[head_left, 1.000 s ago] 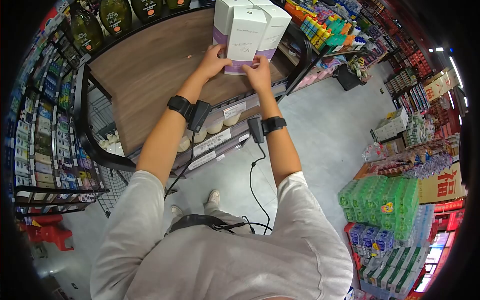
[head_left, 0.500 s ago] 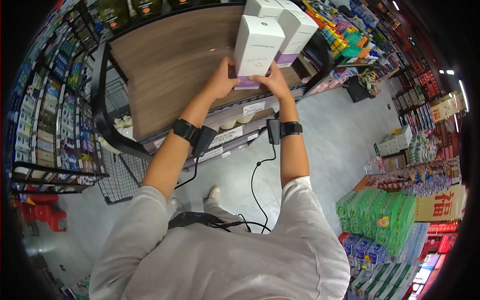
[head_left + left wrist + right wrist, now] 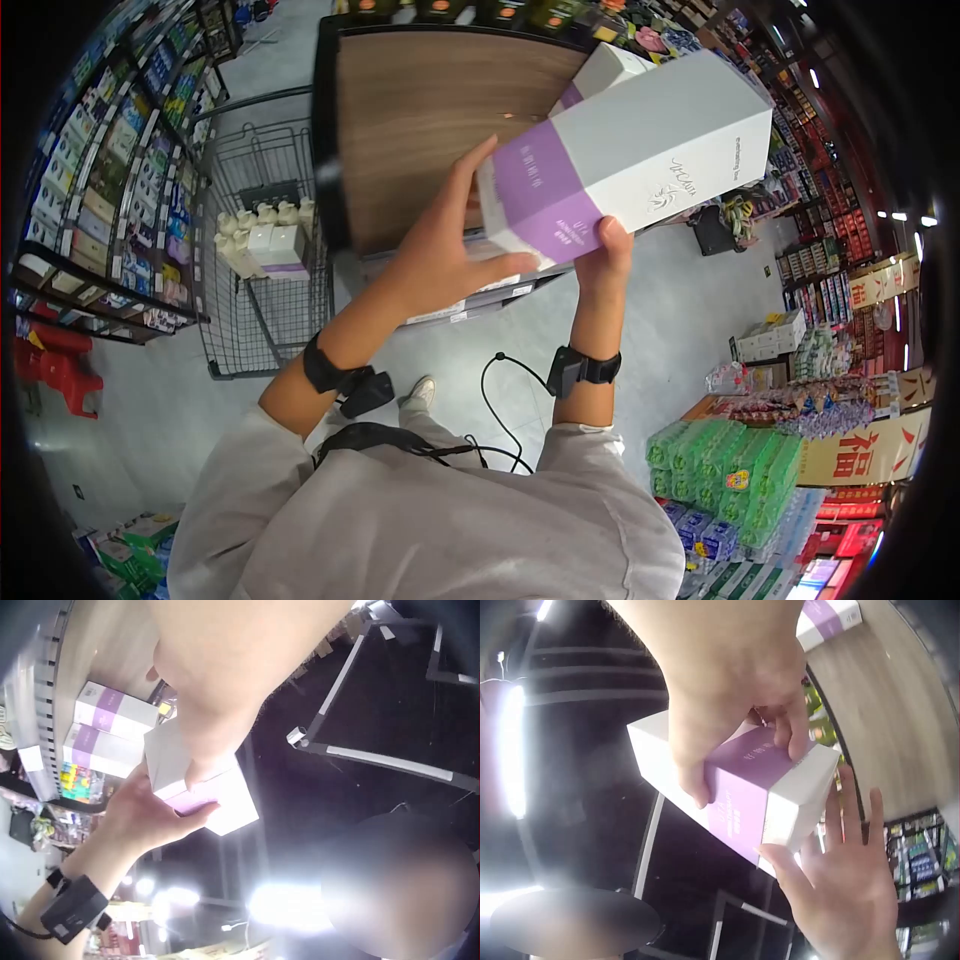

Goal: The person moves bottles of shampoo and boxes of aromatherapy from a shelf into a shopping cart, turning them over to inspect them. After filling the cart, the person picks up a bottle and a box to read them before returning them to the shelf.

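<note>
A white and purple box (image 3: 650,150) is held tilted above the front edge of the wooden shelf (image 3: 410,120). My right hand (image 3: 604,255) grips its purple end; in the right wrist view the thumb lies on one face of the box (image 3: 742,787) and the fingers curl over another. My left hand (image 3: 440,245) is at the bottom end, fingers extended. The right wrist view shows this left hand (image 3: 847,892) spread, its thumb touching a bottom corner. Two similar boxes, one above (image 3: 116,711) the other (image 3: 101,750), appear on the shelf in the left wrist view.
At the left, a wire cart (image 3: 255,335) holds white bottles (image 3: 238,240) and white and purple boxes (image 3: 277,245). Dark bottles (image 3: 440,10) line the shelf's far side. Green bottle packs (image 3: 730,470) are stacked at the right, and red stools (image 3: 65,365) stand far left.
The box has come up off the shelf towards the camera and tipped over, its top now pointing right. Both hands moved with it. The view has shifted, bringing the cart's contents into sight.
</note>
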### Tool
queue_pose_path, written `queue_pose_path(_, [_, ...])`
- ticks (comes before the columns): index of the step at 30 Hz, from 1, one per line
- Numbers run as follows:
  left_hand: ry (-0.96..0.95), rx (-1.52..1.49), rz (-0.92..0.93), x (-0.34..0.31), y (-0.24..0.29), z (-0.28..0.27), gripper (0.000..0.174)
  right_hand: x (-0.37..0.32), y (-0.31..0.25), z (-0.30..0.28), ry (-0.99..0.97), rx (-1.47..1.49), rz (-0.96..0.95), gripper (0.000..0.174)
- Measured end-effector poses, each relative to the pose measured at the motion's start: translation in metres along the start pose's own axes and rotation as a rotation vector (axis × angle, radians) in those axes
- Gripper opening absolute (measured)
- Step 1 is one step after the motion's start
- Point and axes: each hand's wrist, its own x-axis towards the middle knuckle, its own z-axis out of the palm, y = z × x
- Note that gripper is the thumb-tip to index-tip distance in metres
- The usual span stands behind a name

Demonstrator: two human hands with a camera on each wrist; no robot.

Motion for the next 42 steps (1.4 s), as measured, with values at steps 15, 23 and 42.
queue_pose_path(15, [0.269,-0.406,-0.23,-0.204,0.034,-0.257,0.097,-0.099,0.078,0.36,-0.134,-0.238,0.026,0.087])
queue_pose_path(23, [0.322,-0.513,-0.25,-0.241,0.042,-0.307,0.089,-0.098,0.105,0.422,-0.196,-0.14,0.029,0.076])
queue_pose_path(42, [0.534,-0.757,-0.751,-0.248,-0.158,-0.396,0.045,-0.024,0.291,0.392,-0.21,-0.178,0.625,0.049])
